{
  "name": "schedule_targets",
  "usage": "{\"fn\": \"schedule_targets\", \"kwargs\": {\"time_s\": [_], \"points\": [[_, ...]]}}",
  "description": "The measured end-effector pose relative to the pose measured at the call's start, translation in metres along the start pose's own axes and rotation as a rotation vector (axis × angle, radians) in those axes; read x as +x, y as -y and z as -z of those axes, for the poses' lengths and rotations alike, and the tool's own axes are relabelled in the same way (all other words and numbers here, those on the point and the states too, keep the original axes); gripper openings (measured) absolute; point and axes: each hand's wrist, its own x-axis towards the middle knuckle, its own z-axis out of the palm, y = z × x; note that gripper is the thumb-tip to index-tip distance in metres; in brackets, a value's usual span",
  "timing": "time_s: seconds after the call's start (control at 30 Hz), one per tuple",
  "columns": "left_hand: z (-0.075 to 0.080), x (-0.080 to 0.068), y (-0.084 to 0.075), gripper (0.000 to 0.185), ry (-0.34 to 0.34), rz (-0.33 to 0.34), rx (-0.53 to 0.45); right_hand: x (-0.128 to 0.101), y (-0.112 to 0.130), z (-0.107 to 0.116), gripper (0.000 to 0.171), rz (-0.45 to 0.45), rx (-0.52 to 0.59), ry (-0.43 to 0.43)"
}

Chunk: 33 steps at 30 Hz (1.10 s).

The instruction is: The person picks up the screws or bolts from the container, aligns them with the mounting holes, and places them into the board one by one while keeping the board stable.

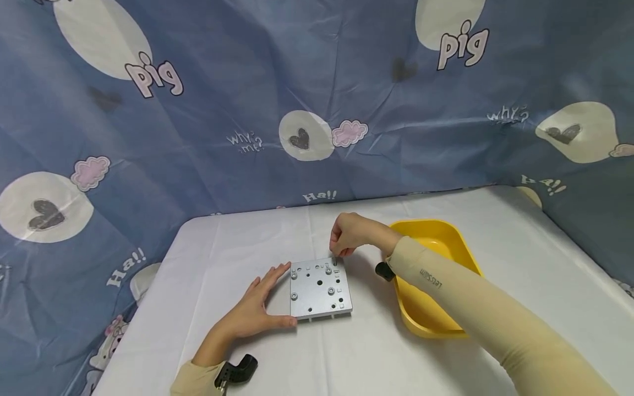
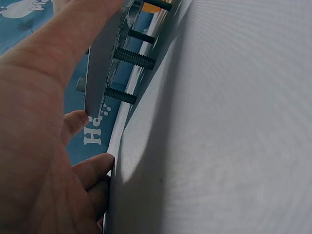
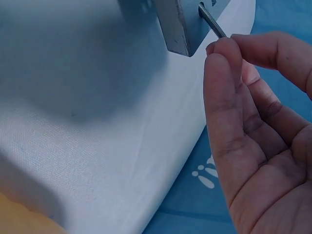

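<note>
A square silver metal plate (image 1: pixel 319 289) with several holes stands on the white table, socket-head screws (image 1: pixel 331 291) set in it. Their threaded ends (image 2: pixel 135 57) stick out below its underside. My left hand (image 1: pixel 255 311) holds the plate's left side, thumb at the near corner and a fingertip at the far one. At the far right corner my right hand (image 1: pixel 349 234) pinches a thin screw (image 3: pixel 214 24) between thumb and fingertips. The screw's other end sits at a hole in the plate, tilted in the right wrist view.
A yellow bin (image 1: pixel 413 313) stands right of the plate, partly under my right forearm. The white cloth-covered table (image 1: pixel 366 357) ends at a blue printed curtain (image 1: pixel 247 99) behind. Black wrist devices (image 1: pixel 238 371) are strapped to both wrists.
</note>
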Motion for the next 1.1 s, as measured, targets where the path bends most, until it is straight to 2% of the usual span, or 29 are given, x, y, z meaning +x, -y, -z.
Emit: {"fn": "schedule_targets", "kwargs": {"time_s": [0.33, 1.1], "points": [[0.0031, 0.0001, -0.0068, 0.122, 0.005, 0.016, -0.024, 0.0001, 0.004, 0.0025, 0.009, 0.0, 0.011, 0.003], [0.0039, -0.0008, -0.005, 0.122, 0.01, 0.014, -0.012, 0.0029, 0.0051, -0.0002, 0.01, 0.016, 0.018, 0.018]]}}
